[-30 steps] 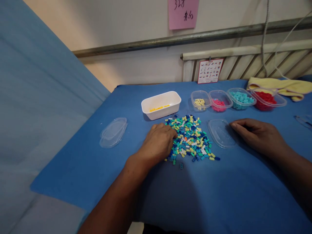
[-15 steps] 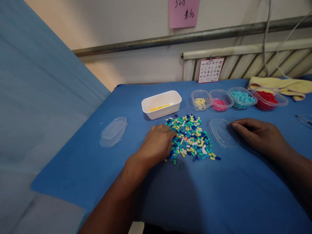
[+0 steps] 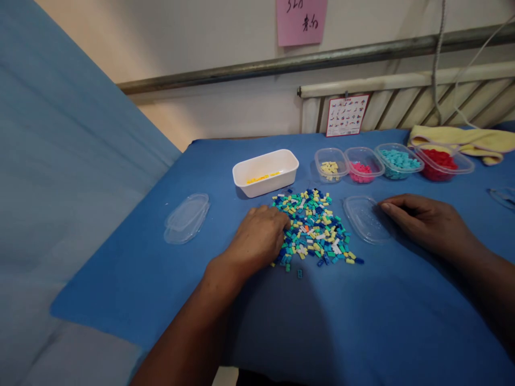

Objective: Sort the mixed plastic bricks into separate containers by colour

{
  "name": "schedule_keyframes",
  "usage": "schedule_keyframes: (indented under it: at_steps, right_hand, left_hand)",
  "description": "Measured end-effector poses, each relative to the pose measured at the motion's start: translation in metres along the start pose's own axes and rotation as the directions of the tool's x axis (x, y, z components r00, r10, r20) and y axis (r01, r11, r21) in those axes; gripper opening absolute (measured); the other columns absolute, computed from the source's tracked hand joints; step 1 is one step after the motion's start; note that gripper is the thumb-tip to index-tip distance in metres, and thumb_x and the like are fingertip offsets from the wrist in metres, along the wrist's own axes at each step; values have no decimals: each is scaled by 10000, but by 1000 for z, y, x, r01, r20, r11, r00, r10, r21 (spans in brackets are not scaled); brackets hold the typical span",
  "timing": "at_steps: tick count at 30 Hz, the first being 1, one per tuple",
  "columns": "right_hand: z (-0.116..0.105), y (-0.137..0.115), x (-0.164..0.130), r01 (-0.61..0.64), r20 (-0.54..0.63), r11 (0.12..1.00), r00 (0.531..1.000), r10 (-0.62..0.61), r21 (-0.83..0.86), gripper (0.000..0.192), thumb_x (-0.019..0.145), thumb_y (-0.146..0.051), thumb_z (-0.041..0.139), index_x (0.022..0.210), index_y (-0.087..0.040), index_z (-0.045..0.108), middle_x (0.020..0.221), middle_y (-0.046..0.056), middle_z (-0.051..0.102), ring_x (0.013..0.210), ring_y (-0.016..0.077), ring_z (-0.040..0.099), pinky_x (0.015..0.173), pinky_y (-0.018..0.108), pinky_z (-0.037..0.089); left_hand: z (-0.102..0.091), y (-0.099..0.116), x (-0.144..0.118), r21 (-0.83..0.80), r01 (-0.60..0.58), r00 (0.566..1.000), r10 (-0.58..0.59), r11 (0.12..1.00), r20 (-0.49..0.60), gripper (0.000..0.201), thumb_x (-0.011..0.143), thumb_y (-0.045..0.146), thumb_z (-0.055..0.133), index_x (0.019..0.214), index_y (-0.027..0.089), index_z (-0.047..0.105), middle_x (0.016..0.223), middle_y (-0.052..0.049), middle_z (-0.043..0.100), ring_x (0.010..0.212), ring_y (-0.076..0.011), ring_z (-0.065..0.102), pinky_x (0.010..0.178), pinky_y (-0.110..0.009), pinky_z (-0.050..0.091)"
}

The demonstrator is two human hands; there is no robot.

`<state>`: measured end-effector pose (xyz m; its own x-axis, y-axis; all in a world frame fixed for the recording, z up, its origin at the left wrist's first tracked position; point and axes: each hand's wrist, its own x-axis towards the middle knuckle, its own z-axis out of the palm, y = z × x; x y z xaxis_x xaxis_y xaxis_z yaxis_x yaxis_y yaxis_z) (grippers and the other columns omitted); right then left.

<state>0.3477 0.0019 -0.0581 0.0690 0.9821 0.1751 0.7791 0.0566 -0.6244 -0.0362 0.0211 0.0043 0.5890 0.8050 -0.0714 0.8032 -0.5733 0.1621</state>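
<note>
A person's left hand (image 3: 259, 236), fingers curled, rests against the heap of small multicoloured plastic bricks (image 3: 316, 228) mid-table on the blue cloth (image 3: 362, 321), apparently picking through it, while the right hand (image 3: 426, 221) lies relaxed beside a clear plastic lid (image 3: 364, 219).

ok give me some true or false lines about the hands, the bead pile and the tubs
1. The left hand rests on the bead pile. True.
2. The right hand holds a red tub. False: it lies flat beside a clear lid.
3. The white tub holds a few yellow beads. True.
4. The four clear tubs sit empty. False: each holds beads of one colour.
5. Another clear lid lies left of the pile. True.
</note>
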Motion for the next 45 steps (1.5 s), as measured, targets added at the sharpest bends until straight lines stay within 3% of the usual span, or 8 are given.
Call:
schedule_keyframes:
  at_steps: [6,17,26,32,35,38,42,45]
  right_hand:
    - [3,5,2,28,-22,1000,999,-28,9,426,921,-610,650,992,-247,862,983,61,859,873,279,770,790,390,573]
    - [2,4,1,111,-16,993,994,-111,-26,342,998,-503,645,1023,-236,858,1006,75,854,886,248,767,808,352,574]
    - [5,7,3,208,-21,978,978,-208,-4,305,1043,-498,633,1029,-262,825,991,56,847,857,266,787,778,410,615]
    - [5,-23,-7,454,-151,884,872,-466,-111,199,1053,-355,670,1184,-262,787,1124,91,849,1033,309,801,937,485,637]
    - [14,-45,-16,582,-65,810,808,-586,-67,227,1061,-270,671,1266,-267,770,1206,89,840,1106,291,794,968,460,634]
    - [24,-60,-22,691,51,719,722,-690,-72,217,1061,-212,675,1250,-249,775,1222,84,841,1148,289,783,1006,479,617]
    - [29,-60,-22,741,108,668,670,-734,-62,172,1064,-179,662,1181,-223,780,1159,83,851,1080,273,797,942,464,631]
    - [28,-48,-19,717,87,696,696,-713,-33,192,1062,-174,660,1199,-237,780,1167,79,852,1071,260,803,943,447,644]
  left_hand:
    - [-4,2,1,16,-8,999,7,1000,43,197,1007,155,541,1041,209,727,1036,-101,751,1008,-294,666,884,-441,487]
    - [-3,-8,-5,15,-50,998,49,999,28,353,987,152,561,1262,230,768,1180,-97,773,1124,-315,697,946,-471,531]
    - [-1,-5,0,41,-56,998,57,998,-8,268,991,179,572,1137,213,793,1070,-116,759,1051,-317,694,912,-466,526]
    - [3,-13,2,46,-104,993,107,994,-58,238,1034,229,575,1104,228,802,1029,-105,761,1004,-300,702,900,-462,541]
    - [10,-9,5,20,-120,973,122,993,-195,235,1048,231,592,1157,211,799,1123,-119,785,1063,-310,721,955,-496,562]
    - [22,10,10,-24,-240,915,218,971,-341,319,1098,314,591,1353,201,745,1437,-144,736,1337,-323,677,1148,-533,525]
    - [40,38,17,-17,-446,875,432,895,-219,467,1119,413,586,1541,219,636,1706,-118,549,1605,-316,485,1316,-548,399]
    - [46,45,22,-9,-425,899,421,905,-123,513,1146,458,524,1604,236,586,1736,-94,511,1642,-304,439,1343,-548,358]
